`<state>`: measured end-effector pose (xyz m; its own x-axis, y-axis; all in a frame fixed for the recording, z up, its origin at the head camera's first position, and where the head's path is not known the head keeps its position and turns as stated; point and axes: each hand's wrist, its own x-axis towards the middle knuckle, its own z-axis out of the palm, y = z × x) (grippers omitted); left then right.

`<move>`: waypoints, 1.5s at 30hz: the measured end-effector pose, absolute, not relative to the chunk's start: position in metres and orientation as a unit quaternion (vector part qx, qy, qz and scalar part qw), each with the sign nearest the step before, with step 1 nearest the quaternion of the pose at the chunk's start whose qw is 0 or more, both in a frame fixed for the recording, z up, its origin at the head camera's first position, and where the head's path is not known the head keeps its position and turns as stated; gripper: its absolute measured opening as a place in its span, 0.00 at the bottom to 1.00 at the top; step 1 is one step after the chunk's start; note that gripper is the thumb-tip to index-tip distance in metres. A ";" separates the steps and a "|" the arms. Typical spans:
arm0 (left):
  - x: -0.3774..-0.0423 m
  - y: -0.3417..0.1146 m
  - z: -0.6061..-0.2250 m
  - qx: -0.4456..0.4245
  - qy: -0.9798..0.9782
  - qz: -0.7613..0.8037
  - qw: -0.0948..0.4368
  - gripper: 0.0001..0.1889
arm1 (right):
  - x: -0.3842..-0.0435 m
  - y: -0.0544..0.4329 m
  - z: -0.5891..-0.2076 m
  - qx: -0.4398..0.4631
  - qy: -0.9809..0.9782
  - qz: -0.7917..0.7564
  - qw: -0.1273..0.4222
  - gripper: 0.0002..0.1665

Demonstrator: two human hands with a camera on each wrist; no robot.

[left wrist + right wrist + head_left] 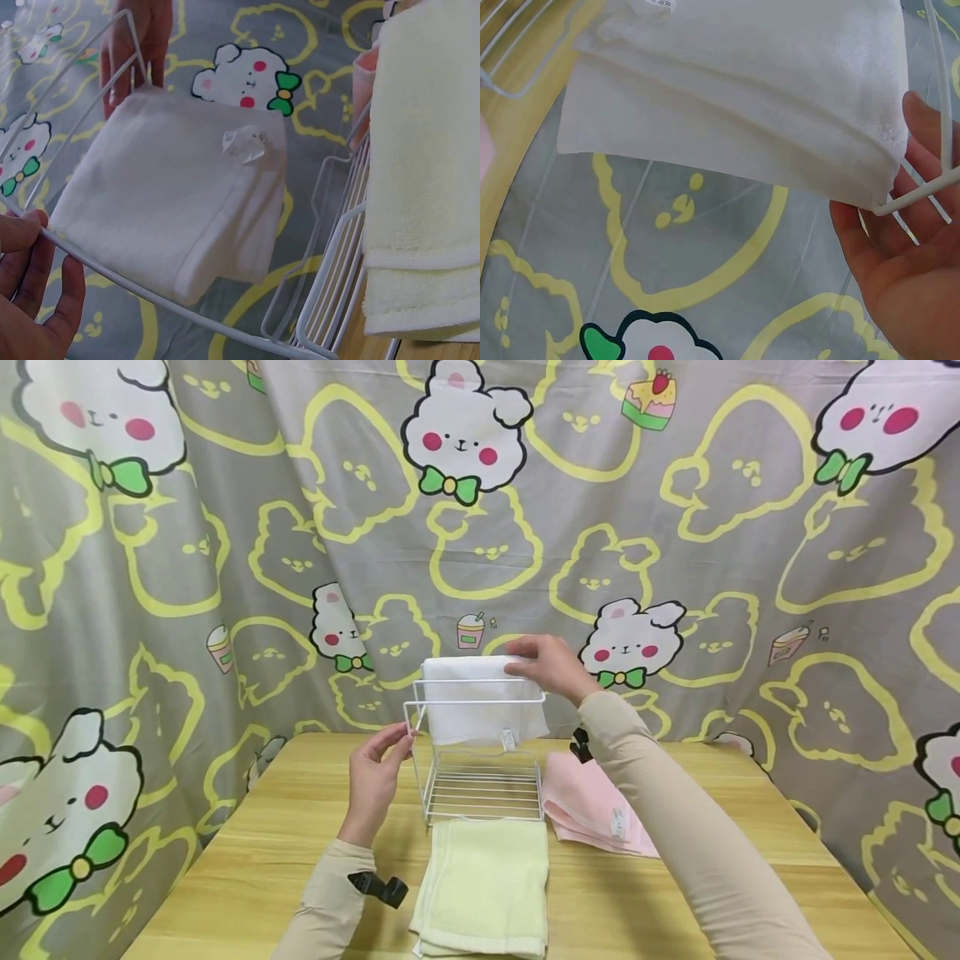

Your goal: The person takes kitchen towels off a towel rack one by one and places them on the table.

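A folded white towel [480, 702] with a small tag hangs over the upper bar of a white wire rack [427, 785]. My left hand [378, 777] pinches the rack's left front upright between thumb and fingers; the left wrist view shows this left hand [34, 289] on the wire. At the towel's top right corner, my right hand [551, 664] holds the cloth beside the bar. In the right wrist view, the right hand [907, 232] has its thumb and fingers about the towel's edge; some fingers are partly hidden by the towel [742, 97] and wire.
A folded yellow towel [487, 885] lies in front of the rack on the wooden table [255, 852]. To the right of the rack lies a folded pink towel [592, 802], partly under the right forearm. A patterned curtain [480, 560] hangs behind the table.
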<state>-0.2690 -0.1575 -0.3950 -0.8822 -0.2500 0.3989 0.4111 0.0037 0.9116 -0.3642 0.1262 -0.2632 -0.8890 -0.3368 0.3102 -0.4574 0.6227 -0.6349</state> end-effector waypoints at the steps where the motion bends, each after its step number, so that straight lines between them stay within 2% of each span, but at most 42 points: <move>1: -0.269 -0.157 -0.395 -0.060 -0.668 -0.703 0.235 0.12 | -0.364 0.126 -0.263 0.221 -0.898 0.373 0.079 0.25; 7: -0.269 -0.157 -0.395 -0.056 -0.669 -0.702 0.239 0.12 | -0.365 0.125 -0.263 0.213 -0.901 0.370 0.075 0.23; 12: -0.269 -0.157 -0.396 -0.055 -0.667 -0.704 0.237 0.11 | -0.364 0.123 -0.265 0.196 -0.902 0.376 0.084 0.17; 18: -0.268 -0.156 -0.395 -0.058 -0.664 -0.706 0.240 0.11 | -0.362 0.121 -0.265 0.183 -0.899 0.386 0.102 0.15; 34: -0.267 -0.158 -0.398 -0.051 -0.669 -0.705 0.231 0.12 | -0.357 0.119 -0.269 0.179 -0.876 0.403 0.197 0.12; 45: -0.268 -0.157 -0.397 -0.063 -0.667 -0.703 0.239 0.12 | -0.346 0.116 -0.250 0.188 -0.847 0.430 0.250 0.11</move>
<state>-0.2684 -0.1570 -0.3970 -0.8776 -0.2525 0.4074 0.4202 0.0038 0.9074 -0.3459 0.1163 -0.2501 -0.8051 -0.1030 0.5841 -0.5324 0.5594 -0.6353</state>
